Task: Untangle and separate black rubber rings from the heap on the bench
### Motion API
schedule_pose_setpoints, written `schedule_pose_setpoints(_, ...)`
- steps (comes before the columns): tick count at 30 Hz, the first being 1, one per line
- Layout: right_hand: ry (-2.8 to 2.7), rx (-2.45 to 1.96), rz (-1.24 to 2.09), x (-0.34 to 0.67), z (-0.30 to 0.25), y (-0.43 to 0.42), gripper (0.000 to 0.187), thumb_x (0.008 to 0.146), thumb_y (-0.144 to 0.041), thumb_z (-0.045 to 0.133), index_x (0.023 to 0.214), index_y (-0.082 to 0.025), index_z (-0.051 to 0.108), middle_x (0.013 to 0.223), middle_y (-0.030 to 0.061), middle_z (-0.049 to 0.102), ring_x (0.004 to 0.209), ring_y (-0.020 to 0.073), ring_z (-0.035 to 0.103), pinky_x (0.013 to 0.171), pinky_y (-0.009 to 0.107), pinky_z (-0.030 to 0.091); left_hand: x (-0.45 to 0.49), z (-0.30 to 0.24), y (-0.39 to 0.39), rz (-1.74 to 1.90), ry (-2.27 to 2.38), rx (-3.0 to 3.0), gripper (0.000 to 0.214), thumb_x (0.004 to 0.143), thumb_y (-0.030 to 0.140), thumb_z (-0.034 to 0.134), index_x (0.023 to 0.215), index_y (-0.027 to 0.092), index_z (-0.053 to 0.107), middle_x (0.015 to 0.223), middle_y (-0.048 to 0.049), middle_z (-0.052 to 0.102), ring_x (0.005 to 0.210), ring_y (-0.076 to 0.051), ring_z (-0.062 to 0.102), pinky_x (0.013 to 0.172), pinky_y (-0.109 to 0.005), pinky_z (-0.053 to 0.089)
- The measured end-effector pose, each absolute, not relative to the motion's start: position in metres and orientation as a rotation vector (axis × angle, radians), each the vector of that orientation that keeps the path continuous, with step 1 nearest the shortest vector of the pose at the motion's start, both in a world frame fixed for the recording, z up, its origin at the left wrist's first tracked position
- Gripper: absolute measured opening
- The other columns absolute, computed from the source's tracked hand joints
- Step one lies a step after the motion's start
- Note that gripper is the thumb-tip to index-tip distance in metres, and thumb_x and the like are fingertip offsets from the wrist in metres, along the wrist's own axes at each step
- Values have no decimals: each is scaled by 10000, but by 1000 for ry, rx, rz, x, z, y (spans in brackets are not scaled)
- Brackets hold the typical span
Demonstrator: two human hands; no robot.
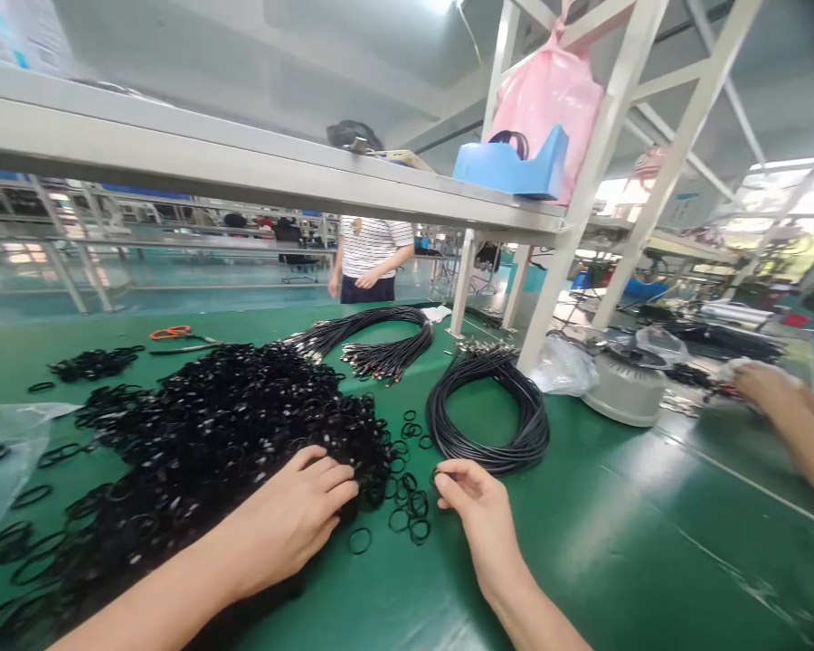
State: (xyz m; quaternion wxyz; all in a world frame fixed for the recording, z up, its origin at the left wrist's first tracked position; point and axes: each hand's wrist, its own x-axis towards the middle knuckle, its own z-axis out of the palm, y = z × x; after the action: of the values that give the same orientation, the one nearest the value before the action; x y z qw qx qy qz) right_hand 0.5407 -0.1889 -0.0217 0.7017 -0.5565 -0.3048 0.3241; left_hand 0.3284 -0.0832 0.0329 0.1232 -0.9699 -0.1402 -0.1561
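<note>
My left hand (295,511) lies palm down on the right side of a big heap of black rubber rings (223,407), its fingers loosely bent and apart. No ring shows in its grasp, though the palm side is hidden. My right hand (475,511) has thumb and forefinger pinched on a small black rubber ring (436,474), only part of which shows. Between the hands, several loose rings (413,502) lie scattered on the green tabletop (380,606). Just beyond my right hand rests a coiled bundle of black cables (440,416).
Another cable bundle (424,339) and orange-handled scissors (171,333) lie farther back. A shelf beam (244,172) crosses overhead, with a white post (549,307) at right. A grey round device (624,389) and another person's hands (763,384) are at right. Someone in a striped shirt (373,249) stands opposite.
</note>
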Motion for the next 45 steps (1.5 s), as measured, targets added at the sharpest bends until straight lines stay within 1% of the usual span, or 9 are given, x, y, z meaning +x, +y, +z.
schedule_pose_setpoints(3,-672,-1230,739,540,-19,-190,226,676,-328,724,820,-159,681,728,14,610,637,143,545,617,277,478,316,32,-99,-435,-446,-2904,248,827,197,538,1041,307,600,1211,21,636,1063,-184,581,1047,-416,223)
schedule_pose_setpoints(7,-647,-1219,769,542,-18,-191,239,670,-332,740,827,-160,684,732,11,609,633,138,547,630,276,471,307,29,-127,-523,-369,-2873,250,822,228,521,1039,314,609,1283,20,600,1105,-212,566,1044,-429,231)
schedule_pose_setpoints(12,-610,-1161,807,542,-23,-189,260,641,-335,764,816,-158,691,736,14,607,660,139,540,602,258,476,340,6,-154,-476,-168,-2948,207,872,197,469,1019,268,597,1224,4,629,1018,-158,593,956,-347,313)
schedule_pose_setpoints(18,-579,-1125,841,547,-25,-192,289,633,-348,775,842,-168,691,779,27,607,719,156,541,625,269,493,392,-7,-149,-492,-217,-2952,254,921,347,463,1150,254,528,1189,-34,606,1105,-201,520,934,-356,341)
schedule_pose_setpoints(22,-560,-1132,874,549,-22,-196,323,621,-368,789,863,-174,696,841,47,618,779,183,559,646,280,503,392,0,-120,-369,-355,-2787,108,907,197,479,913,192,586,915,-25,634,901,-179,551,910,-344,344)
schedule_pose_setpoints(25,-531,-1154,912,548,-21,-197,333,603,-374,803,863,-192,702,893,46,627,810,188,564,649,269,508,380,4,-95,-321,-424,-2719,144,862,107,496,758,173,570,780,-29,595,804,-190,524,882,-363,347)
schedule_pose_setpoints(36,-594,-1188,1085,539,-31,-200,372,555,-401,831,845,-195,722,908,59,631,838,202,546,637,264,520,342,16,-53,-321,-544,-2651,145,830,75,517,754,179,585,800,-38,601,840,-202,517,866,-355,336)
schedule_pose_setpoints(41,-655,-1262,1116,530,-34,-201,372,529,-407,837,805,-183,727,813,38,620,708,165,530,604,263,506,337,22,-82,-362,-522,-2756,98,833,126,532,827,175,616,1056,-58,620,875,-181,555,910,-363,330)
schedule_pose_setpoints(45,-774,-1334,1106,528,-38,-204,379,599,-435,792,878,-194,706,826,22,621,693,161,545,657,279,495,321,32,-103,-438,-543,-2891,158,884,239,514,976,234,642,1302,-27,542,1067,-185,544,992,-380,315)
